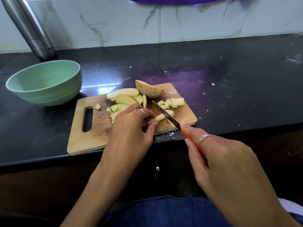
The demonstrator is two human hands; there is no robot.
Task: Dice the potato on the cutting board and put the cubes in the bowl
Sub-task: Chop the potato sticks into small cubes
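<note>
Risk 1: my left hand (pixel 131 126) pinches a potato strip (pixel 156 119) between curled fingertips and thumb, and the knife (pixel 165 114) blade meets that strip just beside them. The strip is short, so I judge a slip on the wet cut face could carry the edge onto my thumb.

Risk 2: my right hand (pixel 213 153) wraps the red handle, index finger along the top. The cutting board (pixel 85 141) sits at the counter (pixel 229 76) edge; a hard push might shift it.

Risk 3: cubes (pixel 176 102) lie near the board's right rim and could roll off. Two crumbs already lie on the counter.

Materials: pale, moist potato flesh; one unsliced piece (pixel 148 90), domed, brown speckled skin; flat slices (pixel 124 95). Board worn, scored wood with slot handle. Bowl (pixel 44 82) matte green, ribbed, seemingly empty, left of the board.
</note>
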